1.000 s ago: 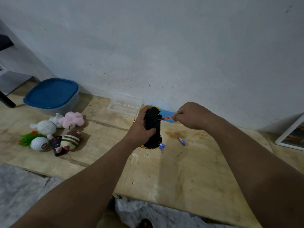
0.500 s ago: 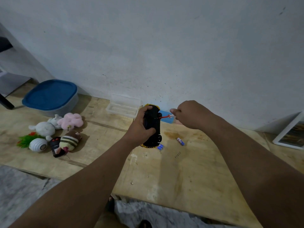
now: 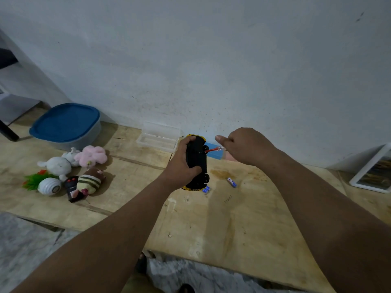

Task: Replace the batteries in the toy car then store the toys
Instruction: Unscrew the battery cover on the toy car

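My left hand (image 3: pixel 182 166) grips a yellow toy car (image 3: pixel 196 163) turned over, its black underside facing me, one end resting on the wooden board. My right hand (image 3: pixel 245 145) holds a small red-handled screwdriver (image 3: pixel 211 149) whose tip touches the car's underside; the thumb sticks out to the left. A loose battery (image 3: pixel 231 182) lies on the board right of the car, and more blue batteries (image 3: pixel 206 189) lie at the car's lower end. A pile of soft toys (image 3: pixel 72 172) lies to the left.
A blue-lidded tub (image 3: pixel 65 123) stands at the back left. An open clear plastic case (image 3: pixel 158 137) sits by the wall, with a blue block (image 3: pixel 215 154) behind the car. A white picture frame (image 3: pixel 372 172) leans at the right. The wooden board (image 3: pixel 211 225) ends near me.
My right hand has turned on the screwdriver, and its thumb now points out to the left. The car stays held in the same place.
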